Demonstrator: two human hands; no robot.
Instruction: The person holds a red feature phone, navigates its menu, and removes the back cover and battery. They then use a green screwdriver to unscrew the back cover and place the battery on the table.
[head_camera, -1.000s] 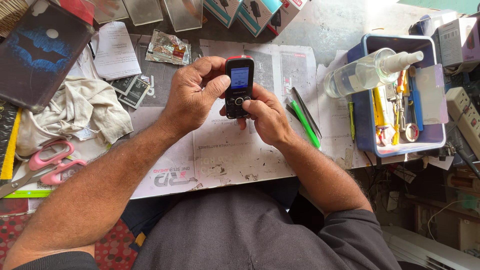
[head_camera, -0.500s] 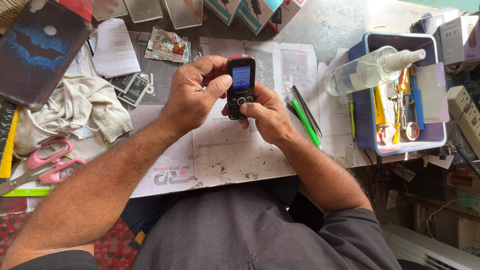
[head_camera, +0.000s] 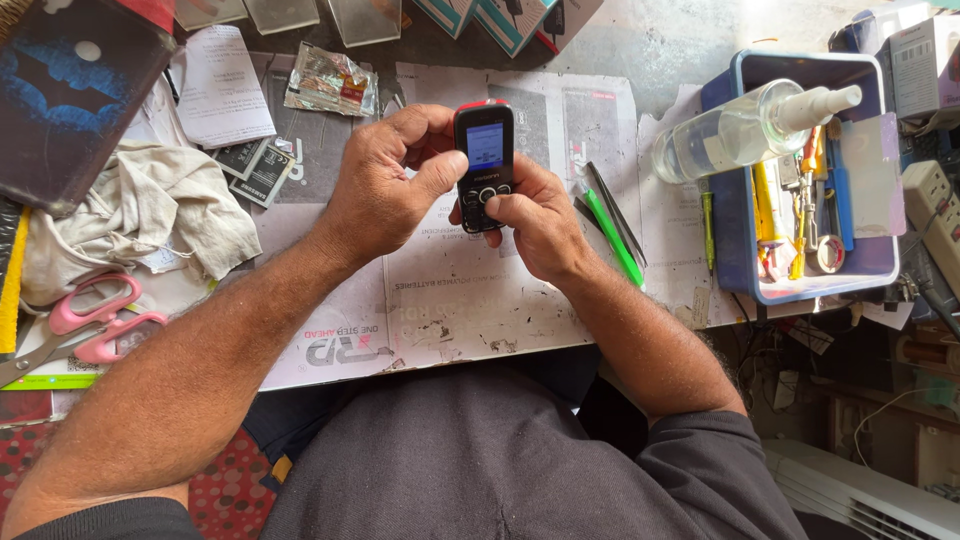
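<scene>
Both hands hold a small black keypad phone (head_camera: 484, 165) upright above the newspaper-covered surface (head_camera: 450, 300), its screen lit. The left hand (head_camera: 385, 185) curls around the phone's left edge, thumb laid against its side, fingers closed behind it. The right hand (head_camera: 535, 215) cups it from below and the right, thumb pressing on the keys under the screen. The step in hand looks like checking the phone by working its buttons. Any further press calls for a steady grip from the left hand while the right thumb shifts between keys. Green tweezers (head_camera: 612, 235) lie just right of the hands, pink scissors (head_camera: 85, 325) well off to the left.
</scene>
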